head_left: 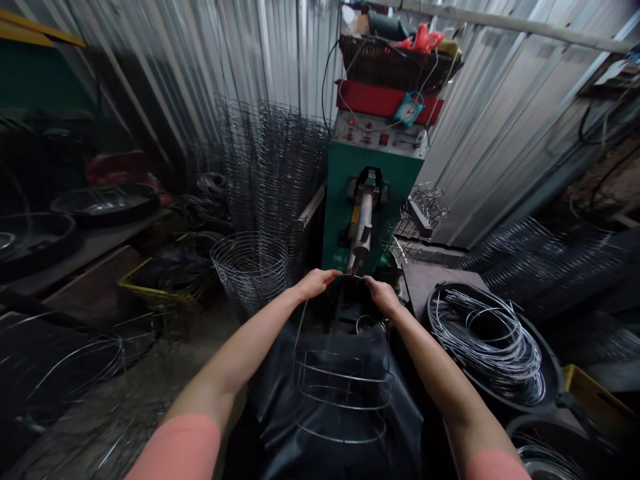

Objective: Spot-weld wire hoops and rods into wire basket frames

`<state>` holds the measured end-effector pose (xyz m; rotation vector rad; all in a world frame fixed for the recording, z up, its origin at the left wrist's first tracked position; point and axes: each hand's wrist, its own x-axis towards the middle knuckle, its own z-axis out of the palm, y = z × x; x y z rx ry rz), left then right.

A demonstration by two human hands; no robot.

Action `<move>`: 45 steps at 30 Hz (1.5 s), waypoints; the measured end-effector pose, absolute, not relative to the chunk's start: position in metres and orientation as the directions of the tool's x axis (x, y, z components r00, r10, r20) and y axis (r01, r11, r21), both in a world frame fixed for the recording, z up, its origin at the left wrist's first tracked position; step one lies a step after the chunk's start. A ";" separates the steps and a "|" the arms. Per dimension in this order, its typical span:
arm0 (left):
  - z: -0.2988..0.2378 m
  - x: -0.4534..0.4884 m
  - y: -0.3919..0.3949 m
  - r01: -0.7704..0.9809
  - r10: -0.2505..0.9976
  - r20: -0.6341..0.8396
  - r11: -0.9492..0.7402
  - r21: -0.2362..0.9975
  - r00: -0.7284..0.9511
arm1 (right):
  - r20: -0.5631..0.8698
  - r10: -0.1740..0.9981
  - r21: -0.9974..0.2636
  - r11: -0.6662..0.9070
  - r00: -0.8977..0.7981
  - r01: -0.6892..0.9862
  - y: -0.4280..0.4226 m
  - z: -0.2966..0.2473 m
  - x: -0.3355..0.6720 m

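My left hand [317, 283] and my right hand [381, 295] are closed on opposite sides of the top of a wire basket frame [345, 375]. Its thin rings and uprights hang down over my dark apron [330, 460]. Between my hands, the top edge of the frame sits at the tip of the welding machine's electrode arm [363, 230]; whether they touch I cannot tell. The green welding machine [345, 187] stands straight ahead, with a small red light lit on its panel. My fingertips are partly hidden.
Tall stacks of wire baskets [280, 167] stand left of the machine, with a round wire basket [250, 267] in front. At right, a black tub [434, 300] holds loose wire rings [500, 347]. A yellow crate [135, 287] sits at left. A loaded wicker basket [395, 63] tops the machine.
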<state>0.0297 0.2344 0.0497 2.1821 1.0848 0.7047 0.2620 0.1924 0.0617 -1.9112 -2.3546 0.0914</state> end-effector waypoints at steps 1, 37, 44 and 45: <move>0.051 0.031 0.235 0.511 0.832 0.186 -0.481 0.713 0.523 | 0.054 0.979 -0.155 0.205 -0.198 0.967 0.194 0.060 0.264; 0.063 0.040 0.238 0.529 0.797 0.182 -0.533 0.660 0.576 | 0.172 0.961 -0.472 0.273 -0.216 0.839 0.200 0.044 0.279; 0.069 0.043 0.243 0.536 0.819 0.118 -0.469 0.702 0.562 | 0.099 0.973 -0.504 0.229 -0.208 0.833 0.202 0.054 0.279; 0.070 0.043 0.243 0.541 0.825 0.098 -0.449 0.711 0.557 | 0.087 0.974 -0.515 0.225 -0.211 0.827 0.202 0.057 0.279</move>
